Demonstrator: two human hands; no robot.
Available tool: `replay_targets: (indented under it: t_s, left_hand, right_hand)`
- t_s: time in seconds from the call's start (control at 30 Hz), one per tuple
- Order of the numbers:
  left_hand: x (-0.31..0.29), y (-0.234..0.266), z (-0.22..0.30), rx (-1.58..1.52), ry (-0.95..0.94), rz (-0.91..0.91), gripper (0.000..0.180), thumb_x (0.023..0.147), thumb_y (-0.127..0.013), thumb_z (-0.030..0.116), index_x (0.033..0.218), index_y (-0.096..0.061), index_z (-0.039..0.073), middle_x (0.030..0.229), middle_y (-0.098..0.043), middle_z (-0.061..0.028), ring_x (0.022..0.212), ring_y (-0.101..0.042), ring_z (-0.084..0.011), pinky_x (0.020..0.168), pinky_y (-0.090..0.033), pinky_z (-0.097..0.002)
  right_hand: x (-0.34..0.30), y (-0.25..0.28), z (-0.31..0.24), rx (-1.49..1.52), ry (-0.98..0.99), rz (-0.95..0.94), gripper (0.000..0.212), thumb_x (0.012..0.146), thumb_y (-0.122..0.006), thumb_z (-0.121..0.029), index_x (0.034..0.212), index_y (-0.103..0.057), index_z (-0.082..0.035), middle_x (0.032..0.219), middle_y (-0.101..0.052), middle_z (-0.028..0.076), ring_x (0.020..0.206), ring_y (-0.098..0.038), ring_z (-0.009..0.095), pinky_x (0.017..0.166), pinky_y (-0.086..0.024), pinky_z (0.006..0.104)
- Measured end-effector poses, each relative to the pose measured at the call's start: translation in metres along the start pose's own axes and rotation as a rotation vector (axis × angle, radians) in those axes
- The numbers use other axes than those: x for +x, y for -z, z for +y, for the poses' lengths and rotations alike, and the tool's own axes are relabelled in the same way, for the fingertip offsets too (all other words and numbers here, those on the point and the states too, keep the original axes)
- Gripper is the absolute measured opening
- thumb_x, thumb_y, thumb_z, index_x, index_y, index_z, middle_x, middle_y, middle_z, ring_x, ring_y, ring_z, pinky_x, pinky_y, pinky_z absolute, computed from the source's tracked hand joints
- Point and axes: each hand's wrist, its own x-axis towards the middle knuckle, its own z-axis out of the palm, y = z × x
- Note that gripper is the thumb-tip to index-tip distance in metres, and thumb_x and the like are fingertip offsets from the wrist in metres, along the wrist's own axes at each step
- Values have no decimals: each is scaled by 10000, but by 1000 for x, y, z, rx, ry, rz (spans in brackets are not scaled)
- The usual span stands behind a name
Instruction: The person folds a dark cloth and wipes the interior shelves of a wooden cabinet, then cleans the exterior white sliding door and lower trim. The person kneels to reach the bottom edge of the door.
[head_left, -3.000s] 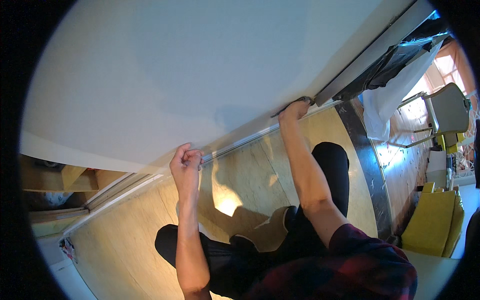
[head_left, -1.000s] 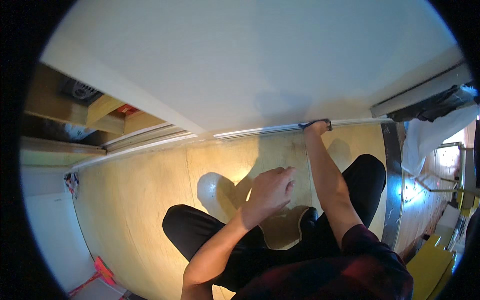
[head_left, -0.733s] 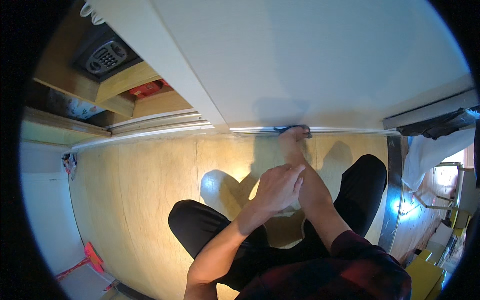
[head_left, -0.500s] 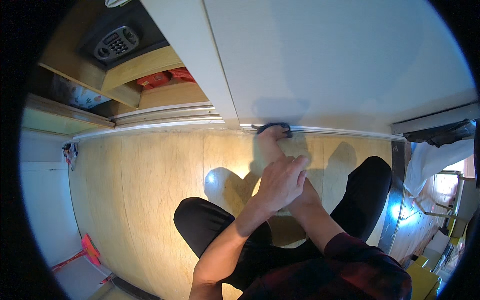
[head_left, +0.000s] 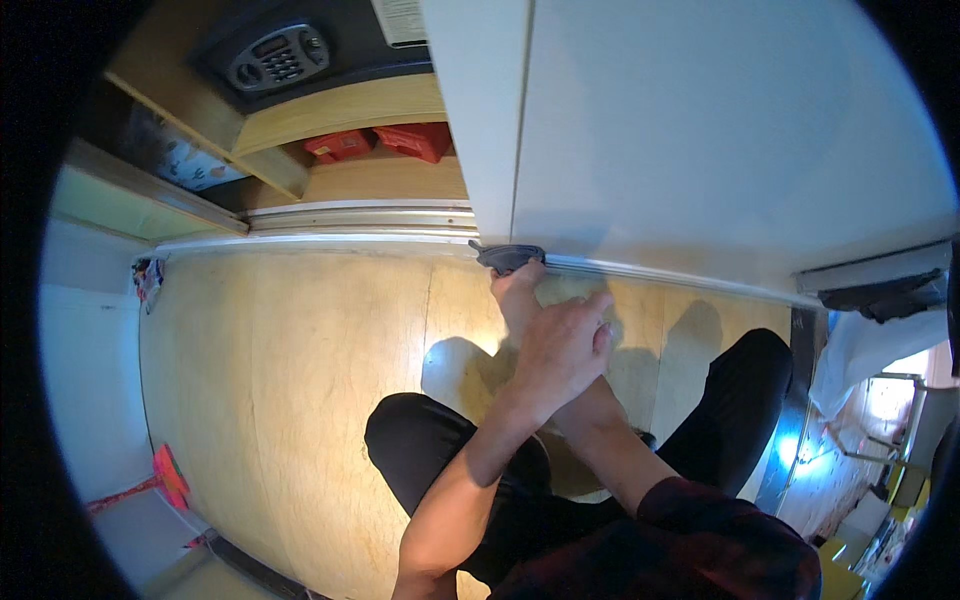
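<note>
My right hand (head_left: 513, 283) reaches forward and presses a dark grey cloth (head_left: 508, 258) against the bottom track (head_left: 640, 271) of a white sliding door (head_left: 700, 140). The cloth sits at the foot of the door's vertical edge strip (head_left: 490, 120), and my fingertips are partly hidden in it. Nearer to me, my left hand (head_left: 560, 352) crosses over my right forearm (head_left: 600, 430). Its fingers are curled, and nothing shows in them. Whether it touches the forearm is hard to tell.
An open cabinet at left holds a black safe (head_left: 280, 62) and red packages (head_left: 413, 140). My knees (head_left: 420, 440) rise above the beige floor (head_left: 300, 350). A pink-red brush (head_left: 170, 477) leans at lower left. A white plastic bag (head_left: 865, 345) hangs at right.
My right hand has wiped the cloth leftward along the track to the door's edge strip. My left hand has moved along above the forearm. The view has shifted, showing more of the cabinet.
</note>
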Motion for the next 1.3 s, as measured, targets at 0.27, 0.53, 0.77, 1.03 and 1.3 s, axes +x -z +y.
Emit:
replay_targets:
  t_s: [0.27, 0.53, 0.77, 1.03, 1.3]
  left_hand:
    - [4, -1, -7, -53, 28, -3, 284, 868, -640, 138, 1115, -615, 2, 852, -673, -187, 845, -680, -362, 762, -529, -482]
    - [20, -7, 5, 48, 13, -42, 283, 884, -668, 149, 1118, -616, -3, 863, -690, -202, 828, -695, -362, 723, -543, -482]
    - [16, -13, 5, 25, -44, 25, 348, 905, -656, 168, 1207, -574, 16, 886, -704, -184, 839, -695, -361, 727, -542, -490]
    - [10, -3, 5, 33, 126, 6, 323, 895, -637, 146, 1192, -638, 17, 954, -700, -187, 879, -686, -387, 759, -551, -484]
    - [24, 9, -22, 88, 66, 126, 331, 903, -688, 118, 1220, -659, 25, 933, -735, -155, 841, -735, -281, 761, -577, -374]
  right_hand:
    - [-55, -15, -49, -218, 100, -234, 222, 955, -609, -130, 1141, -675, -29, 1067, -705, 95, 936, -664, 191, 883, -533, 370]
    - [-121, -32, -87, -1265, 842, -659, 381, 925, -569, -81, 1298, -575, -1, 1262, -644, 168, 1233, -610, 295, 1060, -476, 447]
    - [-63, -59, -56, -1993, 1805, -1417, 432, 828, -607, -54, 1255, -660, -14, 1363, -598, 179, 1385, -469, 303, 1163, -360, 494]
    - [-10, -57, -79, -2129, 1758, -1492, 432, 878, -572, -89, 1299, -617, -4, 1357, -594, 166, 1367, -470, 285, 1169, -351, 473]
    - [-9, -31, -116, -1938, 1565, -1343, 436, 928, -537, -124, 1343, -574, 6, 1350, -590, 153, 1350, -471, 268, 1176, -341, 453]
